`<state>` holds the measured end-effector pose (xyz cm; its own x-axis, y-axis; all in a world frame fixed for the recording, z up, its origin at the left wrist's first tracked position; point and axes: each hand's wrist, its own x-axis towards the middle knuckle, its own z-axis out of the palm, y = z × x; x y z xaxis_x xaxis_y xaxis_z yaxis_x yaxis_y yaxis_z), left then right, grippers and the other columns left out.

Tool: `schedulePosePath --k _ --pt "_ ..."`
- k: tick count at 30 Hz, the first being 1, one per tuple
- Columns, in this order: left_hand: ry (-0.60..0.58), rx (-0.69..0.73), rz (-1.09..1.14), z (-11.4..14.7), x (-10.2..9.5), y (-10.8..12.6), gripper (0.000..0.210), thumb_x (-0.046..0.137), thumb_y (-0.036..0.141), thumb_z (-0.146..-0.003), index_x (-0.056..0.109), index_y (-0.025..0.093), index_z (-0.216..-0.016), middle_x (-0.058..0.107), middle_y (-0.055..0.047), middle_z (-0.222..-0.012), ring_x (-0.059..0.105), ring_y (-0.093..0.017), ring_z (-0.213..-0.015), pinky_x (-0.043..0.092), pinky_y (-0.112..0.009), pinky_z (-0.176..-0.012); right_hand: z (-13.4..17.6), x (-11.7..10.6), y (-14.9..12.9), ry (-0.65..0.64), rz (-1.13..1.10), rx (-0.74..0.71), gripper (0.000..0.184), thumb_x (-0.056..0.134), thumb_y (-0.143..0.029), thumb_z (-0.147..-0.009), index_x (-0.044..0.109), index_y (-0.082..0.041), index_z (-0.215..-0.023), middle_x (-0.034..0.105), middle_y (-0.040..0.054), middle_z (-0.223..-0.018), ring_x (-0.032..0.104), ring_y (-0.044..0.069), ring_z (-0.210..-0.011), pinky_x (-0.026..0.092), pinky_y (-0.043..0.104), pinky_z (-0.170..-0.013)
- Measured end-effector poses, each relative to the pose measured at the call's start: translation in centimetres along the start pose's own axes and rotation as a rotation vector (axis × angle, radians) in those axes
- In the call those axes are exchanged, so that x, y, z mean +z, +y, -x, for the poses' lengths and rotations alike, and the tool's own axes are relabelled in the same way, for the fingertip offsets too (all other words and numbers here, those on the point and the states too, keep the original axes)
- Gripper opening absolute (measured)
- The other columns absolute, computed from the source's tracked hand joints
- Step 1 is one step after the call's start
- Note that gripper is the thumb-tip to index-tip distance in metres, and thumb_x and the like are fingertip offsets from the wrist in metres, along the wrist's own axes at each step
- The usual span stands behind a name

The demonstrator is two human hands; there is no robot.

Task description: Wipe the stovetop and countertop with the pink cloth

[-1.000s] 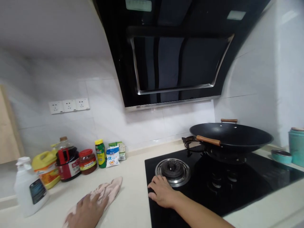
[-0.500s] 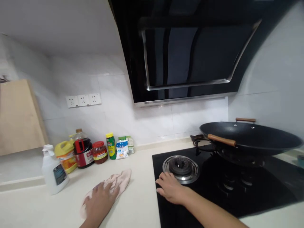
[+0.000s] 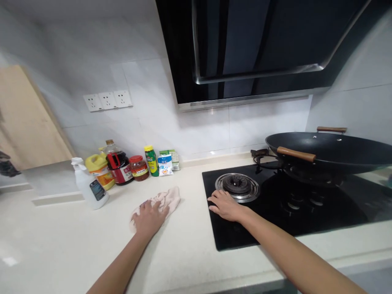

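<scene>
My left hand (image 3: 150, 217) presses down on a pale pink cloth (image 3: 170, 199) on the white counter, its fingers curled over the bunched fabric. Part of the cloth is hidden beneath the palm. To the right, my right hand (image 3: 226, 205) rests on the left part of the black glass cooktop (image 3: 245, 228), at the front rim of the round burner (image 3: 237, 185). Its fingers are loosely apart and nothing shows in them. Behind and left of the cloth stands a white spray bottle (image 3: 90, 185).
Along the wall stand a yellow jug (image 3: 101, 169), a dark sauce bottle (image 3: 121, 165), a red-lidded jar (image 3: 139, 168), a green shaker (image 3: 151, 161) and a salt packet (image 3: 165, 165). A large wok (image 3: 333, 151) sits on the right burner. The black range hood (image 3: 245, 49) overhangs the cooktop.
The view has tilted downward, showing more of the counter front. My left hand stays on the cloth, which lies in nearly the same place. My right hand keeps its spot on the cooktop.
</scene>
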<state>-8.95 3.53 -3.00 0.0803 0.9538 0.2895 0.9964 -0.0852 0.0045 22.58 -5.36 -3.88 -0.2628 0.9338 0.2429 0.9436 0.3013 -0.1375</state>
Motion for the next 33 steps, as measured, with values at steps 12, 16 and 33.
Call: schedulePosePath --k 12,16,33 --pt "0.048 0.37 0.127 6.4 0.0 7.2 0.045 0.054 0.052 -0.092 0.068 0.03 -0.129 0.047 -0.013 -0.154 0.037 -0.036 -0.144 0.032 -0.06 -0.111 -0.3 0.4 0.5 0.01 0.011 -0.029 0.035 0.045 -0.042 -0.101 0.061 -0.023 -0.126 0.056 0.0102 -0.124 0.048 0.027 -0.114 0.038 0.045 -0.096" --pt "0.052 0.503 0.238 8.9 0.1 9.1 0.045 0.055 0.052 -0.091 0.068 0.031 -0.129 0.047 -0.012 -0.155 0.038 -0.036 -0.144 0.029 -0.064 -0.112 -0.3 0.6 0.8 0.01 0.021 -0.037 0.031 0.044 -0.038 -0.101 0.061 -0.022 -0.121 0.056 0.0096 -0.123 0.047 0.026 -0.112 0.037 0.043 -0.095" --pt "0.027 0.481 0.284 4.0 0.7 10.3 0.047 0.053 0.056 -0.09 0.067 0.03 -0.127 0.049 -0.013 -0.153 0.039 -0.037 -0.143 0.028 -0.063 -0.111 0.0 0.7 0.7 0.213 -0.199 -0.014 0.029 0.041 -0.031 -0.1 0.055 -0.026 -0.126 0.058 0.0087 -0.124 0.053 0.025 -0.116 0.043 0.046 -0.101"
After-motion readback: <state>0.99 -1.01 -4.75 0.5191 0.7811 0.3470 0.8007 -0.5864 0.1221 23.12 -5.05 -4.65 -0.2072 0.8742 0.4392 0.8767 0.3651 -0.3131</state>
